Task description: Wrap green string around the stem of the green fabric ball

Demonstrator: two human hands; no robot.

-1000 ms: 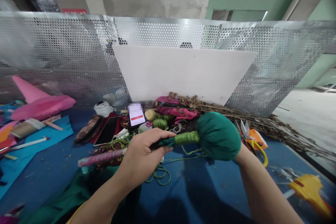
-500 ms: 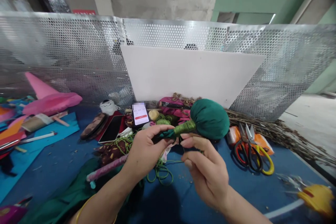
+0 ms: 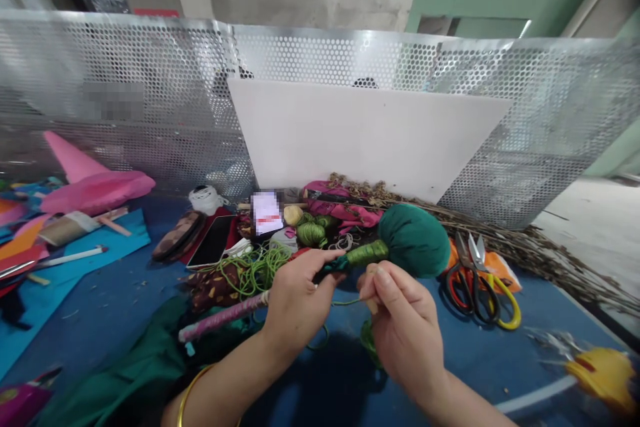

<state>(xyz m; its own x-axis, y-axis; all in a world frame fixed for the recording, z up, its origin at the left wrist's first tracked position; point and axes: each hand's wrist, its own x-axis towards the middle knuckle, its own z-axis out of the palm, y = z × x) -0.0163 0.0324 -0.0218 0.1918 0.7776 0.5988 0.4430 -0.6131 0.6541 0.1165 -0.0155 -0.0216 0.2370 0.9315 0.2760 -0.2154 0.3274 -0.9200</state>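
Note:
My left hand (image 3: 300,293) is closed round the dark cloth end of a bundle with a round green cloth head (image 3: 416,240). Light green yarn is wound round the bundle's neck (image 3: 367,253). Just below that neck, my right hand (image 3: 403,320) pinches a strand of green yarn (image 3: 349,302). More of the yarn hangs beneath my right hand. Left of my left hand lies a loose tangle of green yarn (image 3: 265,265) on brown patterned cloth. A pink wrapped stick (image 3: 223,318) passes close to my left wrist.
Scissors (image 3: 473,280) lie at the right beside dry twigs (image 3: 525,253). A phone with a lit screen (image 3: 267,213), a dark phone (image 3: 213,242) and a yarn ball (image 3: 311,233) sit behind the hands. Green cloth (image 3: 135,360) covers the front left; a white board (image 3: 365,140) stands behind.
The round green head and both hands have shifted slightly right. My right hand's fingers have closed together on the yarn, and green yarn now hangs below that hand.

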